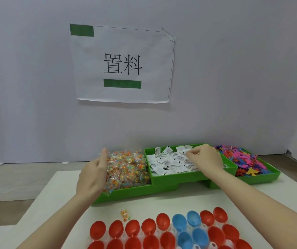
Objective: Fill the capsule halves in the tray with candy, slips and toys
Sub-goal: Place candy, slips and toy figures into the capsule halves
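Note:
Red capsule halves [132, 228] and blue capsule halves [193, 218] stand open in a tray [175, 230] at the bottom. Behind them three green bins hold candy bags [128, 169], white slips [169, 162] and colourful plastic toys [242, 160]. My left hand [94, 175] reaches into the left side of the candy bin, fingers straight against the bags. My right hand [205, 159] lies over the slips bin, its fingertips pinching at the slips. One candy bag [125, 214] lies loose on the white mat in front of the tray.
A white mat [50, 203] covers the tabletop under bins and tray. The green slips bin [164, 178] sits raised between the other two. A grey wall with a paper sign [122, 65] stands right behind the bins.

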Tool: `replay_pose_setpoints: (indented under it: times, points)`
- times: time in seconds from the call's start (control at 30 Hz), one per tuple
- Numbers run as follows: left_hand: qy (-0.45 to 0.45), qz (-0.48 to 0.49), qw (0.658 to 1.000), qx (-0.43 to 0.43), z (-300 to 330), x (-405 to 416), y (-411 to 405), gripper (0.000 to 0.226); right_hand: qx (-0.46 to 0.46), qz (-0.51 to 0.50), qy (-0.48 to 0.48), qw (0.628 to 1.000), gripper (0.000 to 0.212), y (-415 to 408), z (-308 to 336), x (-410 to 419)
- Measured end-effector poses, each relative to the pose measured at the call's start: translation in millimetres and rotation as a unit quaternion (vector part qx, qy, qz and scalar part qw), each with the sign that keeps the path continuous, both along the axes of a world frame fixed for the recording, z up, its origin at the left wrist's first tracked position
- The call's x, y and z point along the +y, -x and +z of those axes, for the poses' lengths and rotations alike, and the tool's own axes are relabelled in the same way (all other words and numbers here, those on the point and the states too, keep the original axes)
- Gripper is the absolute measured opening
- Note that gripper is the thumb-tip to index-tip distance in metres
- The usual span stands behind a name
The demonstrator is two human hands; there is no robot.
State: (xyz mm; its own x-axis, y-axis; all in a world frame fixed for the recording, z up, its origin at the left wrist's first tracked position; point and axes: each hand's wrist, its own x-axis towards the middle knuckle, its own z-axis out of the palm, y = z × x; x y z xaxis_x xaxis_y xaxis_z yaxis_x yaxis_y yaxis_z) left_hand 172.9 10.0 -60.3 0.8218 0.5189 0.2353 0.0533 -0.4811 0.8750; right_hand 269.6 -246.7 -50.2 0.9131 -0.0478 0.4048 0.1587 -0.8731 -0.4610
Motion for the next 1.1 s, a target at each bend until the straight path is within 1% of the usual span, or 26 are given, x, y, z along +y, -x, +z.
replay_pose_setpoints:
  times: [0.03,0.07,0.1,0.17,0.2,0.27,0.33,0.47,0.5,0.53,0.57,0.6,0.63,0.7,0.73,0.77,0.8,0.83,0.87,0.9,0.93,0.97,1.0,1.03,1.07,1.1]
  points:
    - [-0.003,0.003,1.000,-0.010,-1.0,-2.2,0.7,0.055,-0.048,-0.005,-0.041,0.998,0.021,2.7,2.5,0.5]
    - [0.017,-0.011,1.000,-0.020,0.1,-6.5,1.3,0.050,-0.095,0.001,-0.091,0.991,0.019,7.1,5.8,2.3]
    - [0.056,-0.036,0.997,-0.031,2.5,-12.9,1.8,0.044,-0.129,0.022,-0.145,0.981,0.018,13.3,9.7,6.2]
    - [0.169,-0.091,0.980,-0.043,8.9,-31.6,2.1,0.029,-0.149,0.116,-0.223,0.956,0.016,32.4,15.9,19.1]
    - [0.238,-0.112,0.964,-0.042,12.1,-44.6,1.4,0.023,-0.150,0.169,-0.245,0.943,0.013,44.1,15.9,26.9]
    - [0.395,-0.144,0.907,-0.039,17.8,-73.7,0.6,0.016,-0.154,0.247,-0.262,0.920,0.010,65.8,11.6,39.8]
    - [0.507,-0.169,0.844,-0.043,22.6,-96.6,-0.5,0.022,-0.164,0.289,-0.236,0.913,0.011,77.9,5.0,44.8]
    - [0.612,-0.188,0.768,0.024,27.3,-116.2,-5.2,0.012,-0.192,0.294,-0.132,0.927,0.015,79.6,1.6,24.9]
    - [0.636,-0.196,0.745,0.044,27.6,-117.3,-6.2,0.015,-0.196,0.289,-0.088,0.933,0.016,79.4,1.7,17.3]
    - [0.642,-0.213,0.734,0.063,28.3,-118.3,-7.2,0.025,-0.195,0.283,-0.050,0.938,0.016,79.3,1.6,10.4]
    - [0.631,-0.236,0.734,0.083,28.6,-119.2,-8.8,0.036,-0.182,0.278,-0.031,0.942,0.017,78.9,2.5,4.2]
    - [0.613,-0.259,0.739,0.103,29.7,-120.7,-9.6,0.042,-0.159,0.278,-0.036,0.947,0.018,78.2,3.3,-1.4]
    - [0.595,-0.277,0.746,0.115,31.0,-122.6,-9.9,0.039,-0.130,0.280,-0.046,0.950,0.019,78.3,3.6,-5.7]
    - [0.570,-0.284,0.761,0.122,34.1,-127.3,-10.8,0.021,-0.065,0.301,-0.079,0.948,0.020,79.5,3.5,-10.7]
    - [0.571,-0.279,0.763,0.121,34.8,-129.2,-11.4,0.016,-0.016,0.328,-0.131,0.935,0.018,79.5,5.3,-13.0]
    - [0.578,-0.271,0.760,0.119,35.2,-130.5,-12.5,0.013,0.041,0.355,-0.216,0.909,0.017,79.7,10.1,-14.8]
    - [0.588,-0.266,0.755,0.116,36.6,-131.7,-12.3,0.013,0.073,0.357,-0.306,0.880,0.017,76.7,14.5,-18.5]
    - [0.595,-0.266,0.750,0.115,37.0,-131.8,-11.5,0.016,0.062,0.318,-0.381,0.866,0.016,69.2,17.2,-25.6]
    - [0.598,-0.268,0.747,0.117,36.8,-131.2,-10.1,0.019,0.013,0.236,-0.423,0.875,0.014,56.4,19.4,-37.3]
    - [0.596,-0.271,0.746,0.121,35.8,-129.8,-8.4,0.021,-0.043,0.129,-0.420,0.897,0.013,41.7,22.5,-53.4]
    - [0.594,-0.272,0.747,0.126,34.7,-128.0,-5.9,0.022,-0.077,0.015,-0.361,0.929,0.014,27.4,23.6,-73.4]
    - [0.593,-0.272,0.747,0.131,33.2,-125.5,-3.3,0.022,-0.069,-0.077,-0.263,0.959,0.018,15.2,21.2,-95.3]
    - [0.591,-0.269,0.748,0.136,31.9,-122.6,-0.4,0.021,-0.024,-0.130,-0.156,0.979,0.023,3.2,13.7,-117.0]
    - [0.586,-0.264,0.753,0.140,31.1,-119.0,2.3,0.020,0.042,-0.153,-0.059,0.986,0.029,-6.5,3.7,-135.1]
    - [0.578,-0.258,0.761,0.144,30.4,-115.6,4.8,0.019,0.097,-0.159,0.016,0.982,0.033,-13.0,-6.3,-148.0]
    - [0.571,-0.251,0.767,0.150,29.5,-112.7,6.8,0.019,0.130,-0.156,0.059,0.977,0.034,-17.2,-15.3,-156.2]
